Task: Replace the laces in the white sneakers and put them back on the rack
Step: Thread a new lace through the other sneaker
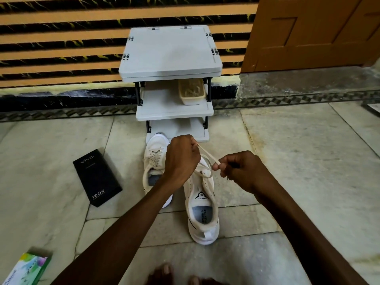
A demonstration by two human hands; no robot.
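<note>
Two ends of the lace (207, 153) are pinched, one per grip, left hand (182, 159) at eleven o'clock and right hand (238, 169) at one o'clock of the near sneaker (202, 210) on the floor (287, 161), so we should pull both evenly, lace flat, before knotting.

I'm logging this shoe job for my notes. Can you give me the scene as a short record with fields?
left hand: pinches the lace above the near sneaker
right hand: pinches the same lace further along
near sneaker: on the floor, lace loose at its top
far sneaker: on the floor in front of the rack, laced
rack: grey, three shelves, a tub on the middle one
other items: black box left of the sneakers, green box at near left
</note>
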